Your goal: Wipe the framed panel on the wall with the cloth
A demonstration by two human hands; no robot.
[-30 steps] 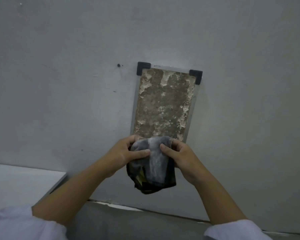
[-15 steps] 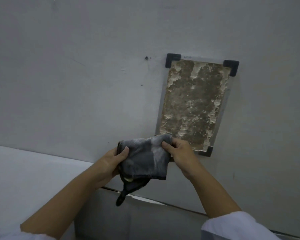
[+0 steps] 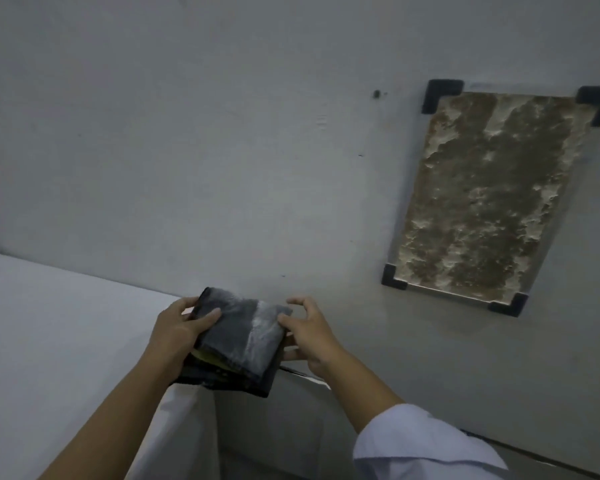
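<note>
A grey painted wall [image 3: 194, 140] fills most of the view, with a white desk [image 3: 56, 334] butting against it at lower left and a grey ledge below. On the wall at right hangs the framed panel [image 3: 478, 199], a tall rectangle with a mottled brown, crusted face streaked with pale patches, held by four black corner brackets; it stands well apart from both hands. A person's two bare forearms reach up from the bottom edge, the right one emerging from a pale sleeve [image 3: 426, 448]. The left hand [image 3: 175, 336] grips the folded dark cloth [image 3: 241, 341] from its left side, thumb laid across the top and fingers curled beneath. The right hand [image 3: 310, 336] sits at the cloth's right edge, fingers spread and loosely curved, thumb tip touching the fabric; whether the lower fingers also hold it from beneath cannot be told. The cloth, whitened across its upper face, is held over the desk's near corner. A small dark mark [image 3: 376, 94] dots the wall left of the panel.
</note>
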